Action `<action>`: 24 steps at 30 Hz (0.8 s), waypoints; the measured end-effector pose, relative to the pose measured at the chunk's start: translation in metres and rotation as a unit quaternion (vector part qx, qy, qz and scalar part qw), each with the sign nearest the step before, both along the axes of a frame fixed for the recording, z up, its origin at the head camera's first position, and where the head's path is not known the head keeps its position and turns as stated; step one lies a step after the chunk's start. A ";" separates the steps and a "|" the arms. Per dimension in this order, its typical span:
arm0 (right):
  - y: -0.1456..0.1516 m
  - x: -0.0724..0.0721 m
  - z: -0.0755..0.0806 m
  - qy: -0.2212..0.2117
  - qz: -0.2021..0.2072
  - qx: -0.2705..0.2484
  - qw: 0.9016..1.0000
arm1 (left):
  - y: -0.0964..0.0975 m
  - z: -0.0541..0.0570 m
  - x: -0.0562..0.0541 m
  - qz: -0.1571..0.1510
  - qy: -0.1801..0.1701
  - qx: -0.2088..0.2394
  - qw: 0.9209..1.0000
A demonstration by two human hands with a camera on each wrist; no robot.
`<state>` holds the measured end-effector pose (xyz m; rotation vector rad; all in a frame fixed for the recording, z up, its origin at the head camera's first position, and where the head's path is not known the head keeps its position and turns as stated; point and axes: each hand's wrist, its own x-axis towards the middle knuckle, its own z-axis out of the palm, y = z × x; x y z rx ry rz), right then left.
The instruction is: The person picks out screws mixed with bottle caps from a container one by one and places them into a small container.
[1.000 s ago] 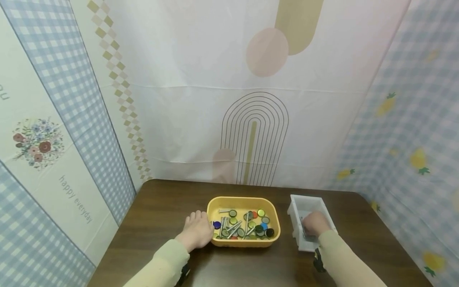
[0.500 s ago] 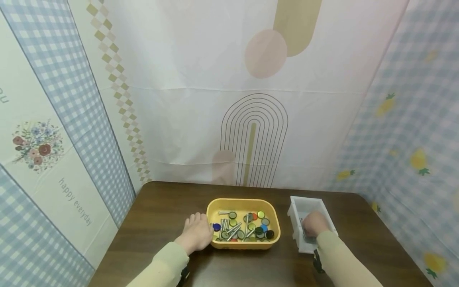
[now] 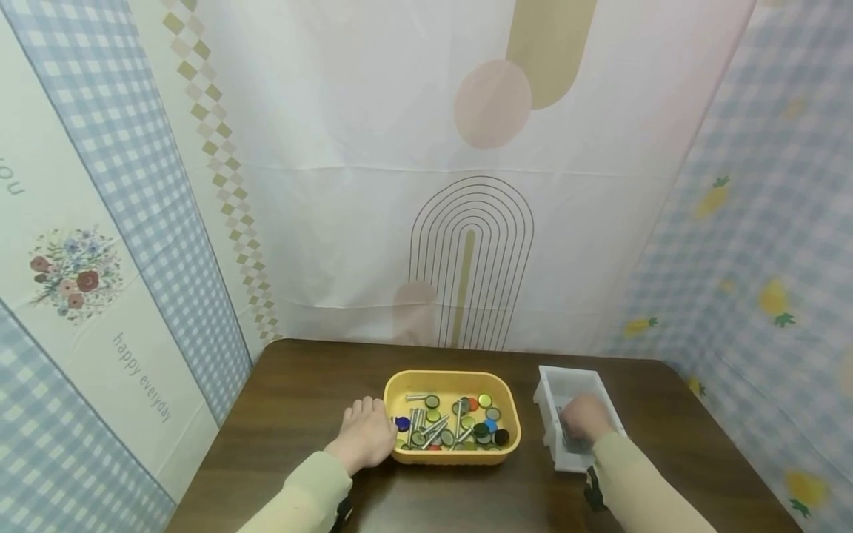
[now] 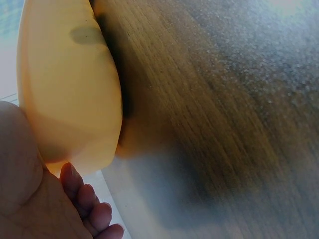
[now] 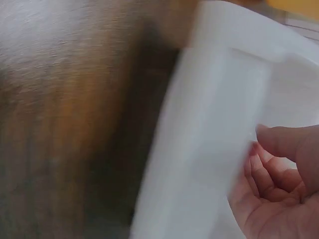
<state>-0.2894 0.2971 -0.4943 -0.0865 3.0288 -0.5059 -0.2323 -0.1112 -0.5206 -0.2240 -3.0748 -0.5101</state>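
Observation:
My left hand [image 3: 363,433] rests against the left end of a yellow basket [image 3: 453,457], its fingers loosely bent beside the wall in the left wrist view. The basket contains silver bolts [image 3: 435,429] and several bottle caps [image 3: 484,400] in green, blue, red and black. At the right, my right hand [image 3: 585,417] reaches down into a white plastic bin [image 3: 571,375]. Greyish metal pieces [image 3: 573,443] lie beside it there, partly hidden by the hand. In the right wrist view its fingers [image 5: 271,181] are curled with the thumb close; whether they pinch anything is hidden.
Both containers stand on a dark brown wooden table [image 3: 320,370]. Behind the table hangs a pale patterned cloth [image 3: 346,222], with checked cloth [image 3: 740,244] on the right side. A strip of table lies between basket and bin.
Both hands stay nearly where they were. The right hand makes only slight movements inside the white bin. The head view has tilted up a little.

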 end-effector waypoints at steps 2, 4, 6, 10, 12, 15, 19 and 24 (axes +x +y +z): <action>0.002 -0.003 0.008 -0.013 -0.017 -0.041 0.999 | 0.000 0.002 0.001 0.000 0.001 0.001 1.000; 0.003 -0.005 0.017 -0.029 -0.055 -0.126 0.990 | 0.000 0.005 0.002 -0.001 0.004 0.002 1.000; 0.002 -0.008 0.026 -0.042 -0.080 -0.198 0.976 | 0.000 0.007 0.003 -0.002 0.006 0.001 1.000; -0.013 -0.009 0.043 -0.054 -0.109 -0.316 0.941 | -0.001 0.009 0.004 -0.002 -0.002 -0.003 1.000; -0.026 -0.008 0.052 -0.056 -0.111 -0.345 0.930 | -0.001 0.010 0.004 -0.001 -0.008 0.000 1.000; -0.047 -0.006 0.062 -0.062 -0.101 -0.368 0.922 | -0.001 0.010 0.004 0.001 -0.011 0.007 1.000; -0.075 -0.006 0.069 -0.073 -0.095 -0.377 0.918 | 0.000 0.007 0.004 0.001 -0.005 0.001 1.000; -0.108 -0.005 0.063 -0.087 -0.084 -0.373 0.920 | 0.001 0.008 0.004 0.001 -0.009 0.003 1.000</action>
